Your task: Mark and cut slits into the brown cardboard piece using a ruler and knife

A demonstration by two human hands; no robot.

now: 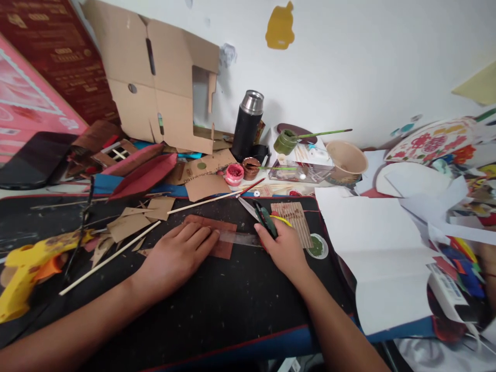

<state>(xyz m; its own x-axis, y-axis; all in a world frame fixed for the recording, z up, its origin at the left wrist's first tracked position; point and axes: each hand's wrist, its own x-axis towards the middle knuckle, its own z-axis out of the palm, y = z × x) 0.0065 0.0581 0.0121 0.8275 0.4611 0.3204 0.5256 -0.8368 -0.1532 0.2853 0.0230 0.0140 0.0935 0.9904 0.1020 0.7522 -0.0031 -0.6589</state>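
Observation:
My left hand point(178, 253) lies with extended fingers over a reddish-brown cardboard piece point(222, 249) and one end of a clear ruler point(242, 238). The ruler runs right across the cardboard onto the black mat. At its other end, my right hand point(284, 245) is closed around a dark green handle, which looks like a utility knife point(265, 219). Whether its blade is out cannot be made out. Grey scissors point(247, 207) lie beside and partly behind the knife, with a yellow handle loop showing. Corrugated cardboard point(292, 222) lies just beyond the right hand.
On the left are a yellow glue gun point(27, 268), wooden sticks point(110, 258) and cardboard scraps point(129, 226). A black flask point(247, 124), a pink paint pot point(234, 174) and a green paint jar point(285, 142) stand behind. White paper point(380, 258) covers the right side.

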